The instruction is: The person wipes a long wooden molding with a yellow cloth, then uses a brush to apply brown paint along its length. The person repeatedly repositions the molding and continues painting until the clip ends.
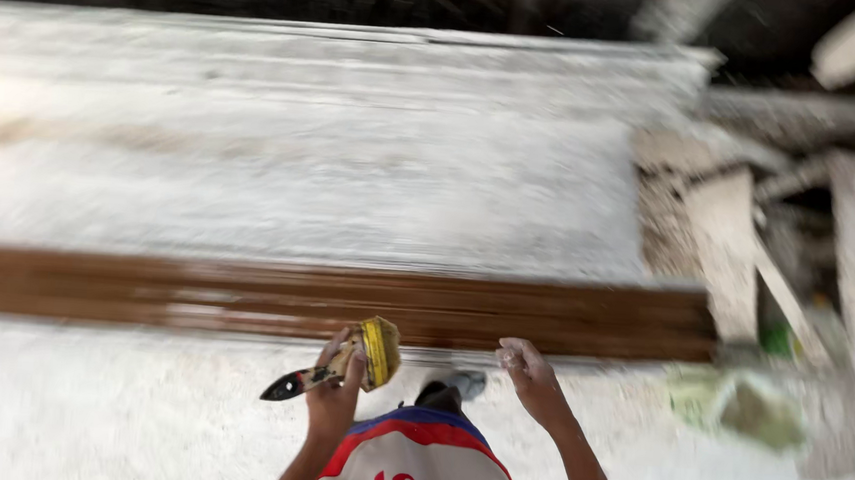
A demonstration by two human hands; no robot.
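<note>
My left hand (337,389) grips a paintbrush (351,358) with a yellow ferrule, pale bristles and a dark-tipped handle that points down-left. My right hand (529,372) is held up beside it, fingers loosely curled, with nothing in it. Both hands hover just in front of a long, glossy, brown wooden board (193,292) that lies flat across the view. The picture is blurred by motion.
The board rests on a wide whitish surface (303,161). Scraps of wood and rubble (748,242) lie piled to the right, with a greenish lump (737,402) near the board's end. My red, white and blue garment (421,470) fills the bottom centre.
</note>
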